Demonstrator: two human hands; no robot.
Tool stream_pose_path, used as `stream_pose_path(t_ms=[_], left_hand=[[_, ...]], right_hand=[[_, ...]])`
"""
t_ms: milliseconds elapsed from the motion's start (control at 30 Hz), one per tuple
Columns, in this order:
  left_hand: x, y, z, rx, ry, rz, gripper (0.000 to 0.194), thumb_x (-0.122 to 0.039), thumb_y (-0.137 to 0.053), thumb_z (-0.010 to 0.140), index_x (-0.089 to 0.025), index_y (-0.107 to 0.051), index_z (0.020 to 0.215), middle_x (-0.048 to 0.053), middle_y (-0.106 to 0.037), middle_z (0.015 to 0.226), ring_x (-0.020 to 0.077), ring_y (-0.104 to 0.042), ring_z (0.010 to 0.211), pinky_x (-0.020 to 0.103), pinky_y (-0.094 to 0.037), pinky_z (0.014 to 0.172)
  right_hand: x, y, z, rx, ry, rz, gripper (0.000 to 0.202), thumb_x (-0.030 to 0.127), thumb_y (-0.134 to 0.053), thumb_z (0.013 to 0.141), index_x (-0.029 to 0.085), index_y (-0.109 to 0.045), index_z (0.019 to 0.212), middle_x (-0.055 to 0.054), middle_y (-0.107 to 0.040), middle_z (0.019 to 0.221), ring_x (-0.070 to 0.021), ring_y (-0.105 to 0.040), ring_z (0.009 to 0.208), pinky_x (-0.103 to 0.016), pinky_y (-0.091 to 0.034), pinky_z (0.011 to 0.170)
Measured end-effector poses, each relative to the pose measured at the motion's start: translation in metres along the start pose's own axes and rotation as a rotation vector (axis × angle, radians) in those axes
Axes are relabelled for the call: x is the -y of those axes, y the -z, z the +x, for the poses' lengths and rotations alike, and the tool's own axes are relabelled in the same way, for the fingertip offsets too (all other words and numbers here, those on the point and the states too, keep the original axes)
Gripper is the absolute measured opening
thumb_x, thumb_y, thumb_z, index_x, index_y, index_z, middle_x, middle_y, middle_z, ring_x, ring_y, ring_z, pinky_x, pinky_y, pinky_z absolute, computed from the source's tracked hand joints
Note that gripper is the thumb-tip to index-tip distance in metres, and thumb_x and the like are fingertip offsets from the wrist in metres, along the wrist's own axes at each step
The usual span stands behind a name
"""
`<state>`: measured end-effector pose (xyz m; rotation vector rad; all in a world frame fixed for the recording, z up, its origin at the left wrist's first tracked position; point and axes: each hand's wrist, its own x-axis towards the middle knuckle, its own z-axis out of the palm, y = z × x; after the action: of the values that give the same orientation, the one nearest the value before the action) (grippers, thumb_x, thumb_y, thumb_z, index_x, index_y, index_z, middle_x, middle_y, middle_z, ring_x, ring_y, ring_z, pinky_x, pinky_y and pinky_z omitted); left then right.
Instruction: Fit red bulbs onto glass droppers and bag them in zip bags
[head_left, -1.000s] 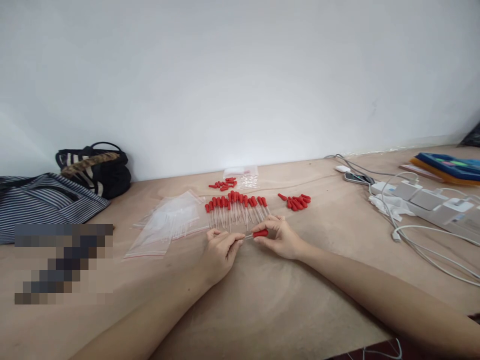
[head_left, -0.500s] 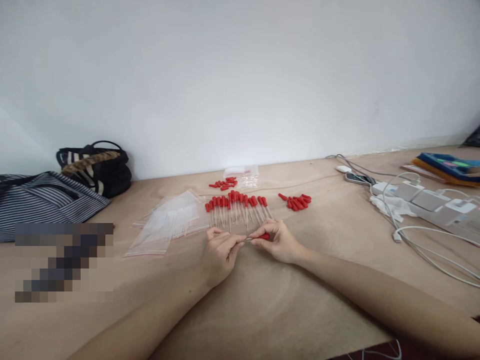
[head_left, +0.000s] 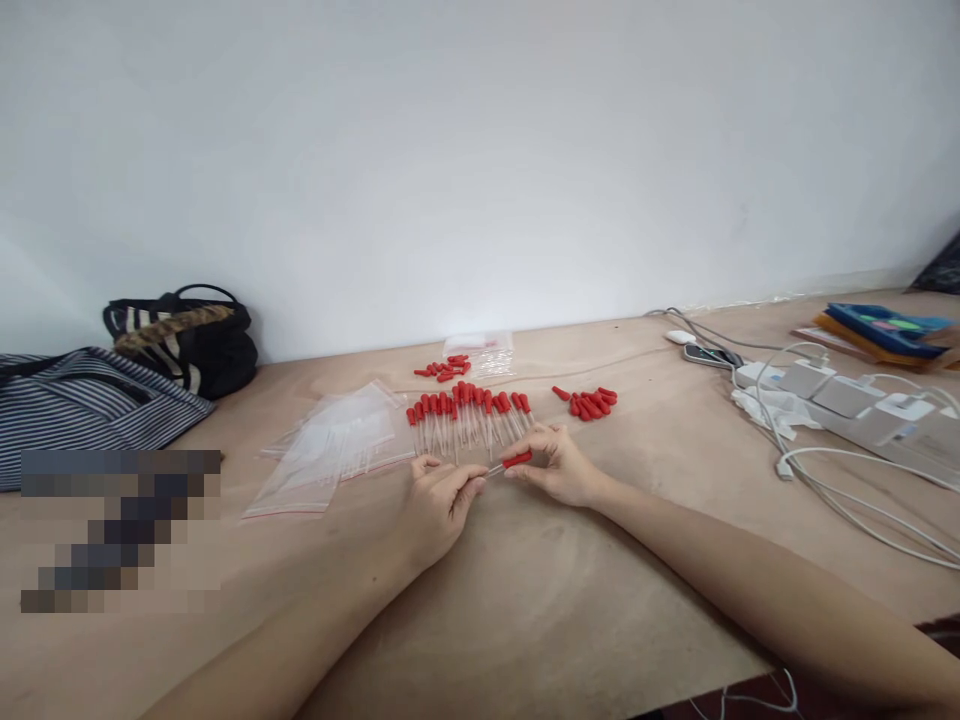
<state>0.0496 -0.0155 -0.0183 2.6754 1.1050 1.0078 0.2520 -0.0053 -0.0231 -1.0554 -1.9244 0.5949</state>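
Between my hands, over the table, is a dropper: a thin clear tube with a red rubber bulb on its right end. My left hand pinches the tube between thumb and index finger. My right hand has thumb and fingers closed around the red bulb. Just beyond, a row of droppers with red bulbs lies side by side, tubes pointing at me. Loose red bulbs are heaped to the right, and more red bulbs lie behind the row.
Clear zip bags with thin tubes lie left of the row; another bag is near the wall. A striped bag and a black bag stand left. Power strips with chargers, white cables and stacked folders are right.
My right hand has shifted its grip toward the bulb's outer end and slightly up, so more of the red bulb shows. My left hand still pinches the tube.
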Motion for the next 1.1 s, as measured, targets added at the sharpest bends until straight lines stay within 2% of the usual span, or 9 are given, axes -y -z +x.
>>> stream_pose_path(t_ms=[67, 233, 300, 367, 467, 633, 700, 900, 1100], left_hand=[[-0.003, 0.0, 0.0, 0.01, 0.002, -0.011, 0.019, -0.022, -0.039, 0.087, -0.02, -0.058, 0.088, -0.005, -0.065, 0.063, 0.0107, -0.059, 0.059, 0.033, -0.024, 0.078], [-0.005, -0.001, -0.001, 0.034, -0.01, 0.019, 0.02, -0.022, -0.038, 0.087, -0.02, -0.059, 0.087, -0.004, -0.064, 0.063, 0.012, -0.058, 0.06, 0.034, -0.027, 0.076], [-0.004, 0.001, -0.001, 0.065, -0.02, 0.072, 0.021, -0.024, -0.04, 0.087, -0.021, -0.06, 0.089, -0.002, -0.062, 0.063, 0.0144, -0.057, 0.064, 0.033, -0.029, 0.073], [-0.001, 0.005, 0.002, 0.101, 0.01, 0.095, 0.023, -0.028, -0.039, 0.086, -0.021, -0.061, 0.089, 0.001, -0.061, 0.066, 0.0167, -0.056, 0.068, 0.032, -0.033, 0.07], [0.008, 0.016, 0.009, 0.12, 0.21, 0.032, 0.024, -0.028, -0.037, 0.086, -0.019, -0.06, 0.088, 0.003, -0.062, 0.074, 0.0169, -0.057, 0.072, 0.028, -0.039, 0.067], [0.032, 0.032, 0.035, 0.128, 0.697, 0.061, 0.018, -0.025, -0.043, 0.079, -0.017, -0.059, 0.081, 0.003, -0.066, 0.078, 0.0161, -0.06, 0.072, 0.023, -0.041, 0.065], [0.041, 0.033, 0.049, 0.14, 0.759, 0.098, 0.018, -0.028, -0.046, 0.076, -0.017, -0.06, 0.075, 0.002, -0.066, 0.073, 0.017, -0.061, 0.07, 0.023, -0.041, 0.062], [0.05, 0.019, 0.084, 0.199, 0.77, 0.194, 0.024, -0.024, -0.049, 0.066, -0.018, -0.052, 0.043, 0.001, -0.054, 0.042, 0.0187, -0.058, 0.054, 0.024, -0.038, 0.051], [0.049, 0.007, 0.093, 0.228, 0.757, 0.289, 0.016, -0.025, -0.052, 0.064, -0.017, -0.056, 0.052, 0.004, -0.059, 0.053, 0.0219, -0.06, 0.064, 0.025, -0.04, 0.055]], right_hand=[[-0.001, -0.002, 0.001, -0.019, 0.006, -0.012, 0.01, 0.032, -0.068, 0.068, 0.023, -0.068, 0.073, -0.001, -0.066, 0.071, -0.017, -0.056, 0.074, -0.044, -0.026, 0.088], [0.0, -0.005, 0.001, -0.029, 0.013, -0.011, 0.011, 0.034, -0.069, 0.066, 0.024, -0.068, 0.071, 0.0, -0.066, 0.07, -0.0162, -0.056, 0.071, -0.045, -0.026, 0.086], [0.001, -0.003, 0.001, -0.001, 0.017, -0.027, 0.013, 0.036, -0.069, 0.066, 0.025, -0.068, 0.073, -0.001, -0.067, 0.071, -0.0174, -0.056, 0.073, -0.046, -0.026, 0.086], [0.0, 0.002, 0.001, -0.002, 0.018, -0.06, 0.026, 0.039, -0.072, 0.061, 0.026, -0.067, 0.083, -0.001, -0.068, 0.077, -0.0202, -0.056, 0.08, -0.046, -0.025, 0.087], [-0.008, 0.013, 0.002, -0.098, 0.011, -0.098, 0.045, 0.041, -0.073, 0.059, 0.026, -0.062, 0.1, -0.003, -0.067, 0.089, -0.0221, -0.055, 0.086, -0.045, -0.029, 0.087], [-0.031, 0.029, 0.004, -0.327, -0.036, -0.179, 0.03, 0.042, -0.062, 0.071, 0.022, -0.064, 0.093, -0.005, -0.067, 0.083, -0.0179, -0.056, 0.07, -0.036, -0.04, 0.074], [-0.035, 0.032, 0.005, -0.363, -0.054, -0.239, 0.026, 0.041, -0.059, 0.073, 0.021, -0.065, 0.089, -0.006, -0.066, 0.084, -0.017, -0.055, 0.067, -0.035, -0.04, 0.071], [-0.035, 0.037, 0.004, -0.37, -0.119, -0.399, 0.023, 0.037, -0.054, 0.075, 0.02, -0.065, 0.086, -0.005, -0.065, 0.086, -0.0184, -0.057, 0.073, -0.039, -0.031, 0.081], [-0.039, 0.04, 0.004, -0.37, -0.143, -0.435, 0.021, 0.033, -0.053, 0.074, 0.021, -0.065, 0.086, -0.004, -0.065, 0.09, -0.0185, -0.057, 0.077, -0.039, -0.026, 0.082]])
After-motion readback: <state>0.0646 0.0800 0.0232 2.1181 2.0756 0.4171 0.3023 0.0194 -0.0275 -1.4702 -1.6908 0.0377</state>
